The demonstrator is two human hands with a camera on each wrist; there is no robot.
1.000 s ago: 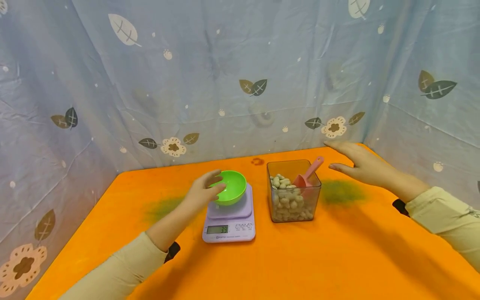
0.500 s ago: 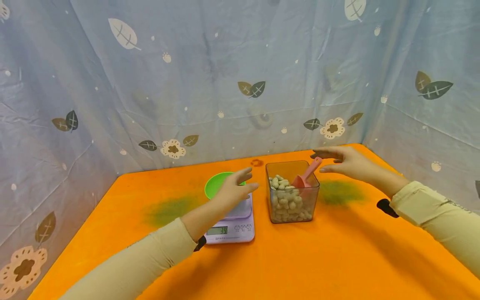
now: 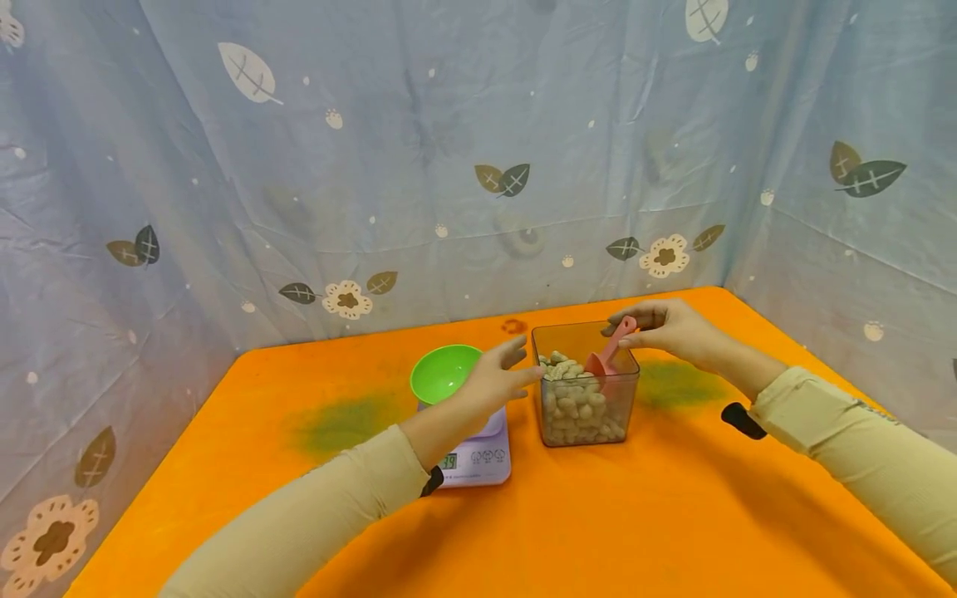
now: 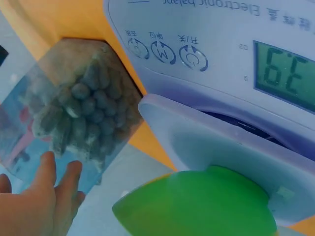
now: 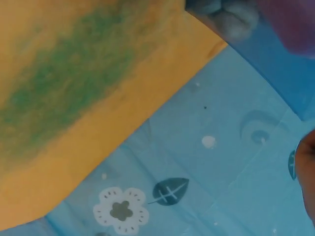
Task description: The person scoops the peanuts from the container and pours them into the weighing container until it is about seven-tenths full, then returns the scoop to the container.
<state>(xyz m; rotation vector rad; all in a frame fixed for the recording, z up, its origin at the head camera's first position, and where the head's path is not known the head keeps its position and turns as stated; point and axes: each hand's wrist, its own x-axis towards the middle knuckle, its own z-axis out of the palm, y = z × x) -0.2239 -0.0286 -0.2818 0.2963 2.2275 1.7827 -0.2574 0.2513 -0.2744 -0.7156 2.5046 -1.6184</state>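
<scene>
A pink scoop [image 3: 607, 355] leans in a clear square container [image 3: 632, 407] of unshelled peanuts [image 3: 571, 407]. My right hand [image 3: 682, 334] pinches the scoop's handle at the container's back right corner, thumb in front and fingers behind. Only a sliver of that hand [image 5: 307, 177] shows in the right wrist view. My left hand [image 3: 484, 389] has its fingers spread, with the tips right at the container's left rim. Behind my left hand, a green bowl [image 3: 441, 372] sits on a lilac kitchen scale [image 3: 489, 472], which my wrist partly hides.
The orange tabletop [image 3: 598, 523] has green smudges [image 3: 340, 423] on both sides. Blue patterned curtains [image 3: 419, 166] stand around the back and sides. In the left wrist view the scale's display [image 4: 288, 73] reads 3.9, upside down.
My left hand has moved right, from beside the bowl to the container's rim. My right hand has come down and left onto the scoop's handle, which has tipped slightly left.
</scene>
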